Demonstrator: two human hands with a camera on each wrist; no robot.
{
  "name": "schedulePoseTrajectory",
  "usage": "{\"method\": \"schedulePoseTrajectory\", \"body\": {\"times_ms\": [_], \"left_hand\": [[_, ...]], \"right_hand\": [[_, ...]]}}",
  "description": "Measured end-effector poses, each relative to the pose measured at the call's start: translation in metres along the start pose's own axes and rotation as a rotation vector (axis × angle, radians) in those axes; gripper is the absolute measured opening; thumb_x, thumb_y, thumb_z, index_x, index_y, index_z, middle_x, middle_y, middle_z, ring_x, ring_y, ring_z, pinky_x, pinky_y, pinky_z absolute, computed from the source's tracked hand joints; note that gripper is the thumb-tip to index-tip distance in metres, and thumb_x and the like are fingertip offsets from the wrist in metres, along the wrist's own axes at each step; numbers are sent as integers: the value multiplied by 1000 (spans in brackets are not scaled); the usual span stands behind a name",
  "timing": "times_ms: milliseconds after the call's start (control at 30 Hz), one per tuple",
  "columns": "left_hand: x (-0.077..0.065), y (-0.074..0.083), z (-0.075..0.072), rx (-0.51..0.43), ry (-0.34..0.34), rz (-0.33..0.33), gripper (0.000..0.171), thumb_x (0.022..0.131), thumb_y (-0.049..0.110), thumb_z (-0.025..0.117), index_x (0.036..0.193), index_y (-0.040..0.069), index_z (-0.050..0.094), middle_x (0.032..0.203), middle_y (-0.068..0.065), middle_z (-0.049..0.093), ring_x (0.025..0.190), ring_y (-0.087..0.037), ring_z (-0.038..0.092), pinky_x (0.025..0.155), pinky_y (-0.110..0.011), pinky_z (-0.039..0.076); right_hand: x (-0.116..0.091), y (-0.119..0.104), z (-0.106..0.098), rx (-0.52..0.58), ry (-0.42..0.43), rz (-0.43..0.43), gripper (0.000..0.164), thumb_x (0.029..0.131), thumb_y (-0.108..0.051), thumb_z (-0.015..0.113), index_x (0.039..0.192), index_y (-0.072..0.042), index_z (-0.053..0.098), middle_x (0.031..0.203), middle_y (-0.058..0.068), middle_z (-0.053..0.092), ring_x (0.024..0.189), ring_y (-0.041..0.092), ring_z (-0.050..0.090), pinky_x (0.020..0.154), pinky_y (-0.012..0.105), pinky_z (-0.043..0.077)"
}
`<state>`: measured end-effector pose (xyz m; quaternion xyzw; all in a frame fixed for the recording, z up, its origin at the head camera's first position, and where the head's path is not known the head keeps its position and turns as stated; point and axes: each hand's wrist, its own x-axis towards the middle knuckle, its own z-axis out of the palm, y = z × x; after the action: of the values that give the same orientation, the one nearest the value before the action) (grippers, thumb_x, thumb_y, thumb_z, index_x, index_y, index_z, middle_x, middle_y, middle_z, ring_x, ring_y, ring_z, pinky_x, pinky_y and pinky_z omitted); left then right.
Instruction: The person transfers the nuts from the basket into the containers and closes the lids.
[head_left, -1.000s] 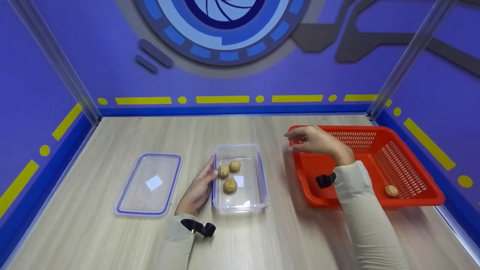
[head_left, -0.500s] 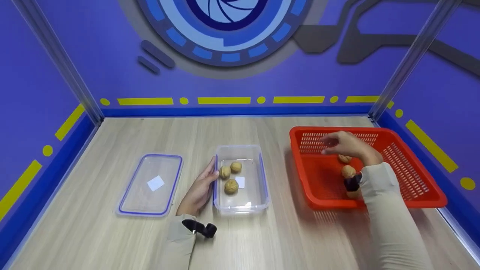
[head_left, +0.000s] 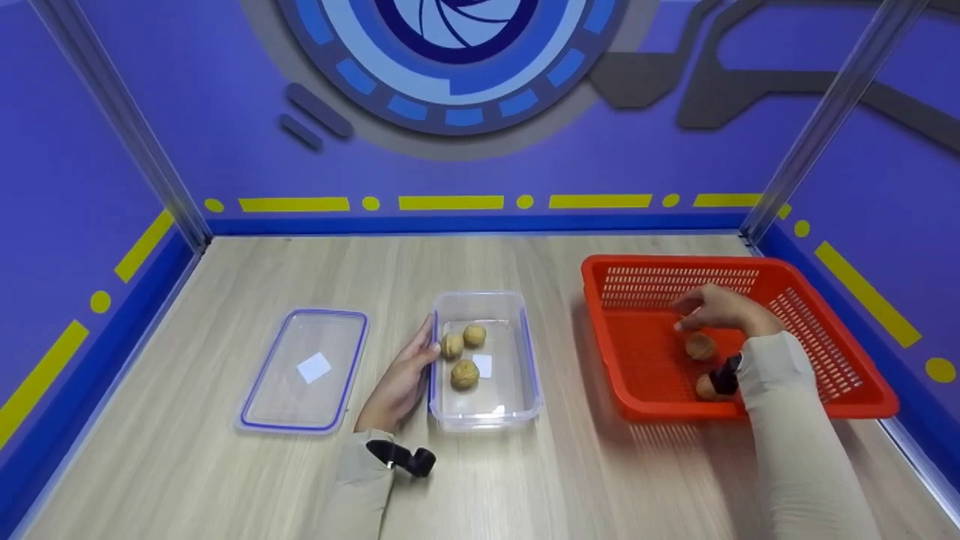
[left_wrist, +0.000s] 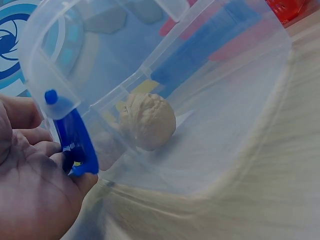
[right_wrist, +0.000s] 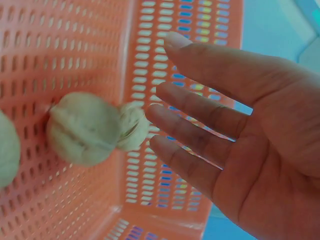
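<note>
My left hand [head_left: 399,382] grips the left side of a clear plastic food container [head_left: 510,401], thumb at the rim; the left wrist view shows its fingers around a blue latch [left_wrist: 77,142]. Three walnuts [head_left: 464,374] lie in the container toward its left side. Over the inside of a red plastic basket [head_left: 622,360], my right hand [head_left: 720,307] reaches with loosely bent fingers, holding nothing. Just beyond those fingertips, in the right wrist view, are a walnut [right_wrist: 132,127] and a larger-looking walnut [right_wrist: 85,129]; another walnut [right_wrist: 6,150] is cut by the frame's left edge.
The container's clear lid [head_left: 304,397] with a blue seal lies flat to the left. Container and basket stand apart on a wooden table [head_left: 555,480]. Blue-purple panels [head_left: 480,176] close in the back and sides.
My right hand has moved from the basket's left rim rightward, then lower into the basket over the walnuts. My left hand and the container stay put.
</note>
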<state>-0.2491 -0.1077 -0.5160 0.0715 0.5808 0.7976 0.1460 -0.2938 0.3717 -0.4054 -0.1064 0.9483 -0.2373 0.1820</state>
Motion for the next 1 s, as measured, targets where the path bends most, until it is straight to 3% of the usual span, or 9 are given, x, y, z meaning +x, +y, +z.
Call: {"method": "schedulePoseTrajectory", "body": {"times_ms": [367, 567, 767, 1000], "left_hand": [[-1, 0, 0, -8, -32, 27, 63, 100, 9, 39, 154, 9, 7, 162, -9, -6, 149, -27, -13, 122, -42, -10], [0, 0, 0, -13, -39, 33, 63, 100, 8, 39, 154, 8, 6, 163, -9, -6, 149, -27, -13, 122, -41, -10], [0, 0, 1, -23, -33, 35, 63, 100, 8, 39, 154, 9, 7, 163, -9, -6, 149, -26, -12, 122, -41, -9], [0, 0, 2, -19, -18, 22, 63, 100, 7, 38, 154, 10, 8, 162, -8, -6, 149, -26, -13, 122, -40, -10]], "right_hand": [[-7, 17, 2, 62, -119, 130, 58, 86, -22, 71, 131, 10, 50, 118, 25, 60, 102, 31, 56, 96, 54, 49], [-10, 18, 3, 77, -167, 218, 63, 85, -26, 72, 135, 5, 50, 125, 25, 58, 108, 37, 53, 96, 61, 45], [-12, 16, 6, 157, -163, 310, 61, 82, -28, 74, 133, -2, 54, 126, 21, 55, 113, 39, 46, 99, 68, 36], [-15, 15, 8, 194, -137, 359, 55, 77, -31, 78, 123, -7, 61, 119, 15, 57, 109, 34, 47, 94, 62, 41]]}}
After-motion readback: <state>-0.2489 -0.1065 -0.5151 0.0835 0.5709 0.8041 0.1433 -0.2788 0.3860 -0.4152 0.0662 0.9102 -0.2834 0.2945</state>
